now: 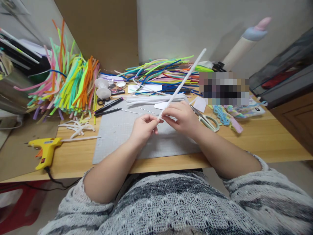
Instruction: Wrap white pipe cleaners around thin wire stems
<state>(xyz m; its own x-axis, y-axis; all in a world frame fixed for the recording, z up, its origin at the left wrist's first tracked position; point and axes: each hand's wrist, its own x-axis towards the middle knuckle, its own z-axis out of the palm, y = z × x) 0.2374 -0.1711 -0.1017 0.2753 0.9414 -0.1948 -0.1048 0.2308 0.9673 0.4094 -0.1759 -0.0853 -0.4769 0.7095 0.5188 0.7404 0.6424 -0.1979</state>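
A white pipe cleaner slants up and to the right from between my fingers, over the grey cutting mat. My left hand pinches its lower end between thumb and forefinger. Just above that, my right hand is closed on the same pipe cleaner, fingertips close to the left thumb. Several more white pipe cleaners lie in a bundle at the mat's far edge. Scissors with pale handles rest by my right wrist, their blades partly hidden by the hand.
A yellow glue gun with a glue stick lies at the left, beside short white offcuts. Bundles of coloured pipe cleaners stand at the left and more lie along the wall. Black pens sit on the mat's left corner.
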